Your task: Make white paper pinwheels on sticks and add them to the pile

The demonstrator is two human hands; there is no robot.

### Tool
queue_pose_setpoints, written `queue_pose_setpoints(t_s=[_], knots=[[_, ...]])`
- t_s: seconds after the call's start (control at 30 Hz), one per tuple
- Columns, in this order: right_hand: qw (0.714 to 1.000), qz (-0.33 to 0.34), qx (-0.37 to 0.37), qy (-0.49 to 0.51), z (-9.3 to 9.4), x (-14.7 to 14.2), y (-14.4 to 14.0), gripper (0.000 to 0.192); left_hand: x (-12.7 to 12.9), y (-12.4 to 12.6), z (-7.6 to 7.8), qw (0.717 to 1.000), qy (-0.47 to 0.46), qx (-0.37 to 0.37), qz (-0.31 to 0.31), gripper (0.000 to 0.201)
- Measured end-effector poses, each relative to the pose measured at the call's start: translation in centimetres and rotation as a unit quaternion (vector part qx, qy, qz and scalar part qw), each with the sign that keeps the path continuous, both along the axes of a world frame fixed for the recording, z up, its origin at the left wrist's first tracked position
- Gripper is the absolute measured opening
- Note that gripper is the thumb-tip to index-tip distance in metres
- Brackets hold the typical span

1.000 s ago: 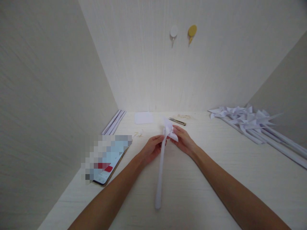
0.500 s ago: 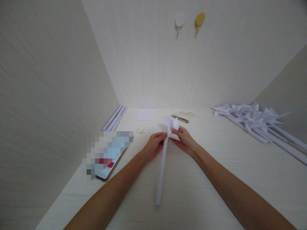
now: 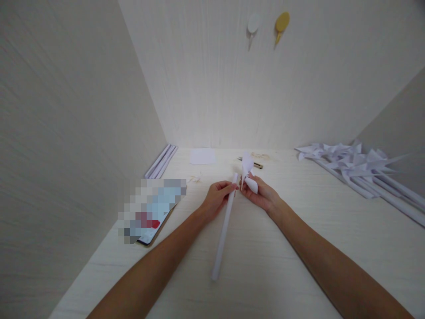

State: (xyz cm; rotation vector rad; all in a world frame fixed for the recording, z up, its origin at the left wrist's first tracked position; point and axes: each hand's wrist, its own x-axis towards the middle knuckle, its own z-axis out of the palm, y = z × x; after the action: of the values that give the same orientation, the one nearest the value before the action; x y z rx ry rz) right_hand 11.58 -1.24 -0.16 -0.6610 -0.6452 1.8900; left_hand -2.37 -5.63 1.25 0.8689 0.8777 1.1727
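My left hand (image 3: pixel 219 199) pinches a rolled white paper stick (image 3: pixel 223 239) near its upper end, and the stick slants down toward me. To its right, my right hand (image 3: pixel 262 191) is closed on a white paper pinwheel (image 3: pixel 247 166) with curled blades. A small gap separates the pinwheel from the top of the stick. Behind the pinwheel lies a utility knife (image 3: pixel 258 165), partly hidden by the blades.
Several finished paper pinwheels (image 3: pixel 352 164) on sticks are piled at the right. More paper rolls (image 3: pixel 161 161) lie at the left wall, beside white paper sheets (image 3: pixel 202 156). A phone (image 3: pixel 159 212) rests left of my arm. Two hooks, one white (image 3: pixel 253 23) and one yellow (image 3: pixel 282 22), are on the wall.
The pinwheel has come apart from the stick's top and moved right with my right hand, its blades now turned sideways. My left hand still holds the stick. The view has shifted slightly.
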Motion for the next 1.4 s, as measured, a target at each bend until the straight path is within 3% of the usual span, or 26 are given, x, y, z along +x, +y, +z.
queue_pose_setpoints(t_s=[0.3, 0.47, 0.67, 0.9, 1.17, 1.4], knots=[[0.997, 0.068, 0.004, -0.019, -0.7, 0.2, 0.2, 0.010, 0.2, -0.1, 0.3, 1.000, -0.012, -0.001, -0.005, 0.021], [0.998, 0.051, -0.025, -0.010, -0.5, 0.2, 0.3, 0.006, 0.1, -0.1, 0.3, 1.000, -0.010, -0.004, -0.006, 0.020], [0.998, 0.054, 0.005, -0.034, -0.1, -0.1, 0.1, 0.012, 0.0, -0.1, 0.2, 1.000, 0.002, 0.006, -0.019, 0.017], [0.997, 0.021, -0.008, -0.075, 0.5, -0.6, -0.5, 0.016, 0.0, 0.1, -0.2, 1.000, 0.014, 0.008, -0.013, 0.020], [0.993, 0.000, 0.037, -0.112, 0.9, -1.1, -1.0, 0.028, 0.1, 0.2, -0.4, 0.999, 0.043, 0.016, 0.004, 0.023], [0.992, -0.013, 0.058, -0.116, 0.8, -1.6, -1.3, 0.028, 0.0, 0.2, -1.0, 0.997, 0.066, 0.030, 0.009, 0.030]])
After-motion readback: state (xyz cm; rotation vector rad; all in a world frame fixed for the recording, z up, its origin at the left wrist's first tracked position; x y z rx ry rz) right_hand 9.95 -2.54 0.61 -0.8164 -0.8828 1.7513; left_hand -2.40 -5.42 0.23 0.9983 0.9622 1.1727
